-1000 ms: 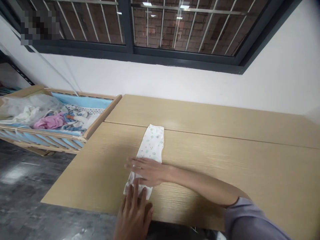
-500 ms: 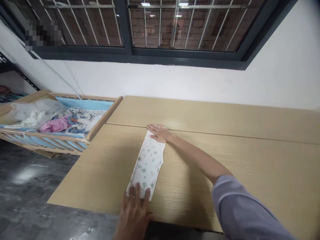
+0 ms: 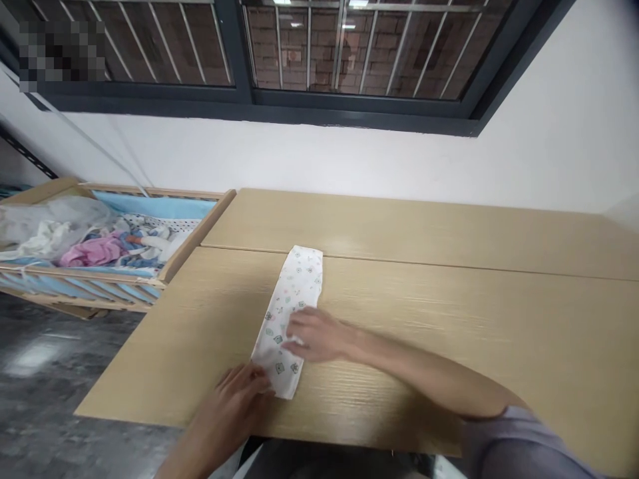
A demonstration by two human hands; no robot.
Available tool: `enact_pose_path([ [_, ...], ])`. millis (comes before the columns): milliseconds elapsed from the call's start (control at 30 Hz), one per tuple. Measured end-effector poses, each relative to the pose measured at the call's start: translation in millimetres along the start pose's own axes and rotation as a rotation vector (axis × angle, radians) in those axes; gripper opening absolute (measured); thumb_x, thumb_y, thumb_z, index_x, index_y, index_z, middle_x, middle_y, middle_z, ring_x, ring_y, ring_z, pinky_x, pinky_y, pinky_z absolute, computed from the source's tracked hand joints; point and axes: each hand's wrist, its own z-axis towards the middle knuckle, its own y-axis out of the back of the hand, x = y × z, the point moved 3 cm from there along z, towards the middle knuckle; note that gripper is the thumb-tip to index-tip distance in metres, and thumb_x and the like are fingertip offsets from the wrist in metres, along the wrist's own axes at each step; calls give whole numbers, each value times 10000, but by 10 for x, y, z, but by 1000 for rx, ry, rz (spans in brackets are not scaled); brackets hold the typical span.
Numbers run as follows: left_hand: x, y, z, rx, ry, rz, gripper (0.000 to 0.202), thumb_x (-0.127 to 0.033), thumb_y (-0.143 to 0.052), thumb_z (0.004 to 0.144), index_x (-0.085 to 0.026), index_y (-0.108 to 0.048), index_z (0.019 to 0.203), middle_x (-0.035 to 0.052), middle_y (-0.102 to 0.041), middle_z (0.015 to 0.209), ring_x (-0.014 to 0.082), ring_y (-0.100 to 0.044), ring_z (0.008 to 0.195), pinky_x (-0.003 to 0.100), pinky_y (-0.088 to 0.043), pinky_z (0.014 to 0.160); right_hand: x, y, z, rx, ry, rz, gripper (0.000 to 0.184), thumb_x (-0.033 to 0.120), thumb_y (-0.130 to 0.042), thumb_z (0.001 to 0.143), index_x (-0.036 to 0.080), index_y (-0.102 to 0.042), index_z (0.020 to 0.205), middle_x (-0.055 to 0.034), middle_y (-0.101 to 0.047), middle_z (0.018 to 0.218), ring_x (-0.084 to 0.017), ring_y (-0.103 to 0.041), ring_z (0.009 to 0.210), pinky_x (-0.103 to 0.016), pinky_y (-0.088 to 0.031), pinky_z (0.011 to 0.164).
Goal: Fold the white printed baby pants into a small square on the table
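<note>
white cloth (image 3: pixel 294 286); printed motifs (image 3: pixel 279 367); left hand (image 3: pixel 243 394) curled at edge, grip unclear; right hand (image 3: pixel 319 334) over it, half open, free

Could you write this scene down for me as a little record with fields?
Cloth: white, small printed motifs, lying in a long strip on the table
Left hand: at the cloth's near-left edge; grip unclear
Right hand: over the cloth, thumb and fingers apart
Left of table: wooden crib holding pink fabric
Behind: white wall, dark-framed window

No readable text, labels, brands, numbers or signs anywhere in view
</note>
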Motion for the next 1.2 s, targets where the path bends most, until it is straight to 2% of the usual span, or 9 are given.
enact_pose_path([
  [100, -12, -25, -109, 31, 4, -26, 149, -260, -593, 939, -285, -691, 1048, 39, -716, 1085, 212, -696, 975, 346, -567, 874, 425, -88, -411, 44, 88, 27, 438, 510, -413, 1026, 200, -680, 1183, -98, -727, 1072, -234, -656, 995, -389, -507, 919],
  [267, -160, -87, -337, 10, -161, -23, 394, -278, -763, 825, -308, -642, 1199, 23, -724, 1012, 222, -682, 922, 350, -571, 872, 823, -293, -961, -47, 62, -48, 618, 613, -498, 965, 163, -556, 1383, -161, -651, 1320, -303, -547, 1258, -462, -394, 1129],
  [433, -440, -90, -351, 15, -358, -86, 317, -52, -602, 894, -242, -638, 1145, 9, -713, 891, 170, -648, 800, 280, -560, 801, 1094, -590, -1191, -338, 41, -277, 227, 188, -580, 951, 146, -648, 1164, -149, -725, 1076, -307, -640, 1062, -501, -476, 998],
  [533, -498, 22, -259, 17, -353, -249, 296, -36, -494, 937, -234, -644, 1099, 15, -716, 892, 146, -663, 799, 222, -564, 747, 1170, -467, -1183, -395, 15, -216, 168, 145, -569, 945, 116, -648, 1092, -121, -724, 975, -272, -668, 953, -448, -513, 952],
  [633, -426, 222, -108, -26, -290, -402, 277, -80, -534, 946, -260, -655, 1117, 3, -737, 940, 121, -698, 856, 180, -570, 774, 1128, -28, -1118, -311, -148, 62, 139, 167, -538, 986, 164, -635, 1086, -62, -704, 957, -209, -665, 917, -352, -543, 912],
  [733, -297, 465, 152, -97, -243, -445, 240, -123, -610, 931, -277, -696, 1095, -5, -750, 971, 116, -715, 870, 178, -572, 773, 951, 456, -1003, -256, -306, 358, 171, 220, -494, 1031, 207, -625, 1139, -61, -663, 1078, -184, -638, 1032, -313, -538, 936],
  [833, -158, 655, 575, -133, -144, -419, 164, -214, -627, 940, -282, -751, 1022, -6, -764, 984, 126, -723, 861, 202, -570, 773, 587, 705, -790, -318, -316, 466, 225, 263, -472, 1050, 209, -630, 1200, -75, -636, 1103, -183, -621, 1055, -323, -528, 920],
  [1000, 140, 632, 1483, -96, 59, -380, 224, -387, -620, 917, -247, -781, 987, 21, -785, 1037, 194, -718, 941, 290, -555, 869, -418, 579, -313, -470, -474, 521, 235, 321, -589, 977, 179, -661, 1149, -32, -666, 887, -156, -603, 745, -287, -477, 685],
  [1200, 550, 158, 2312, -41, 222, -286, 268, -269, -567, 863, -180, -788, 984, 73, -798, 1031, 232, -723, 928, 320, -553, 864, -1308, 387, 114, -453, -668, 472, 129, 274, -590, 927, 164, -646, 963, -4, -650, 797, -135, -570, 690, -245, -407, 627],
])
